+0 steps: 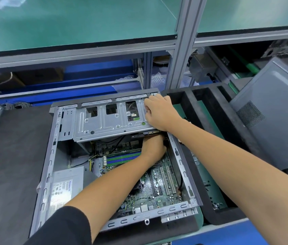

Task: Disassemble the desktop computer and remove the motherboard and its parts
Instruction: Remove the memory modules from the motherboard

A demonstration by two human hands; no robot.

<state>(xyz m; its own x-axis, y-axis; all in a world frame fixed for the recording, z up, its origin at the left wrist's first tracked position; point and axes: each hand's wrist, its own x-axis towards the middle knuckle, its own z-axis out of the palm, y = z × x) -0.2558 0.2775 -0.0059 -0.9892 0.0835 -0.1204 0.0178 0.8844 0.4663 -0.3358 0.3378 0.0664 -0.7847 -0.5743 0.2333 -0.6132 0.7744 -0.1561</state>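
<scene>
**Inside the opened case, both hands at the drive cage**

On the dark mat at the left of the table point(12, 156), I see one desktop case point(51, 156) lying on its side, its cover off. At its near-left corner sits one grey power supply point(67, 188); its white label carries a blue brand word and rows of small print, all too small for me to read. Right of it lies the green motherboard point(157, 188), still in the case, with four memory slots point(122, 159), two green and two blue, and two long white expansion slots point(166, 177). Across the far end spans one silver drive cage point(108, 121), tilted up at its near edge.

My left hand point(153, 147) reaches under the cage's right end; its fingers are hidden there, so I cannot tell whether they grip anything. My right hand point(159, 112) rests on top of the cage's right end, fingers curled over the metal and holding it.

Further right stands one black foam tray point(201, 96) with divided compartments, and one grey side panel point(272, 112) with a mesh vent leans beyond it.
</scene>
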